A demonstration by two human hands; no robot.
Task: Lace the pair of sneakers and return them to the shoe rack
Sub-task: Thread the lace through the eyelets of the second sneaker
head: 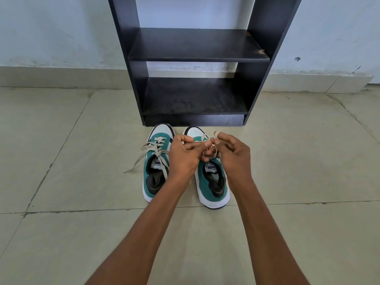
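Two green and white sneakers stand side by side on the floor, toes toward the rack. The left sneaker (pixel 154 177) has its beige lace tied, with loose ends trailing left. Over the right sneaker (pixel 212 188) both hands meet. My left hand (pixel 183 155) and my right hand (pixel 232 155) each pinch part of the right sneaker's lace (pixel 204 138) between fingertips, above the tongue. My hands hide most of that lace and the eyelets.
A black shoe rack (pixel 195 56) stands against the pale wall right behind the sneakers, with two bare shelves; the lower shelf (pixel 193 99) is dusty. Beige floor tiles spread to both sides and toward me.
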